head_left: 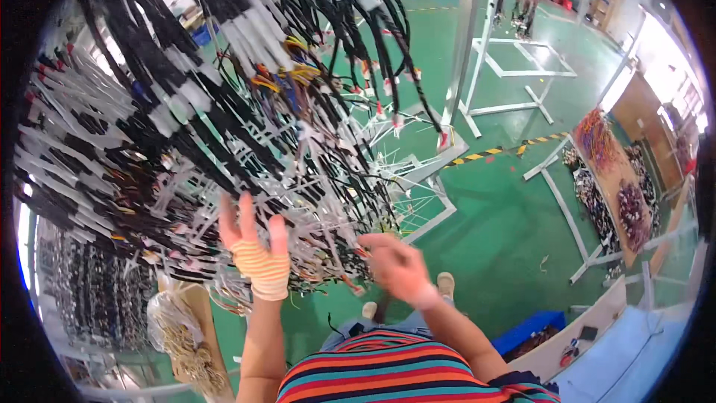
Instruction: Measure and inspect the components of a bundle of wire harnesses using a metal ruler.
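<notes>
A dense mass of black and white wire harnesses hangs in front of me, with many thin wires and small connectors at their lower ends. My left hand, in a yellow-and-white striped glove, reaches up against the lower part of the bundle. Its fingers are spread and nothing shows between them. To the right, my right hand is slightly blurred, its fingers curled and the fingertips by the loose wire ends. Whatever lies between those fingertips is too small to make out.
A white metal frame with thin rods stands behind the harnesses. At the right, a board carries bundles of coloured wires. A blue bin sits at lower right. Bagged beige cables lie at lower left. Yellow-black tape marks the green floor.
</notes>
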Available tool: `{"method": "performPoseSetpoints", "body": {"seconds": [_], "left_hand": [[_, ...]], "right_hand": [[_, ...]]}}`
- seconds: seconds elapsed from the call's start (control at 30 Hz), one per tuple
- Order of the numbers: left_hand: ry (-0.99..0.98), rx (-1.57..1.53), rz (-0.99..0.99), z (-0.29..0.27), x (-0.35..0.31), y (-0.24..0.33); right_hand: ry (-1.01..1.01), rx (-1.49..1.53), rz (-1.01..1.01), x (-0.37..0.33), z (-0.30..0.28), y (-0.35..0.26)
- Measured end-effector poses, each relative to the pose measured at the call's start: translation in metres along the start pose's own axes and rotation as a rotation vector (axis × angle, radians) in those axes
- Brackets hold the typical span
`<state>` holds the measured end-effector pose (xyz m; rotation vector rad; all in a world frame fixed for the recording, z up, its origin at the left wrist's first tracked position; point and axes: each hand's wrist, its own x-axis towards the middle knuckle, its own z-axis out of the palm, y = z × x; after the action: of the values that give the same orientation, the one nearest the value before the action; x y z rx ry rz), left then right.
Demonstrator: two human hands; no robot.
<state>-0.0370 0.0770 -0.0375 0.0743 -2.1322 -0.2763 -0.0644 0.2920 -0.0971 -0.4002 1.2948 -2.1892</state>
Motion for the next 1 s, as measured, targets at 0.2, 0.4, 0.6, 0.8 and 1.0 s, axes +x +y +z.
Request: {"method": "performPoseSetpoints", "body": {"seconds": [0.2, 0.4, 0.6, 0.8, 1.0], "left_hand": [[-0.094, -0.076, -0.219, 0.04, -0.061, 0.093], [0.146, -0.492, -0.865, 0.17, -0.06, 0.128], [-0.061, -0.095, -0.712, 0.174, -0.097, 0.136], [0.157, -0.457, -0.943, 0.112, -0.146, 0.202], [-0.095, -0.787, -1.214, 0.042, -0.189, 0.287]], "right_hand": [[0.57, 0.002, -0.147, -0.063, -0.195, -0.084], [0.49, 0.114, 0.234, -0.038, -0.277, -0.072], [0.077, -0.049, 0.601, -0.094, -0.294, 0.016], [0.015, -0.52, 0.129, -0.094, -0.299, -0.018], [-0.342, -0.174, 0.08, -0.098, -0.25, -0.076]]}}
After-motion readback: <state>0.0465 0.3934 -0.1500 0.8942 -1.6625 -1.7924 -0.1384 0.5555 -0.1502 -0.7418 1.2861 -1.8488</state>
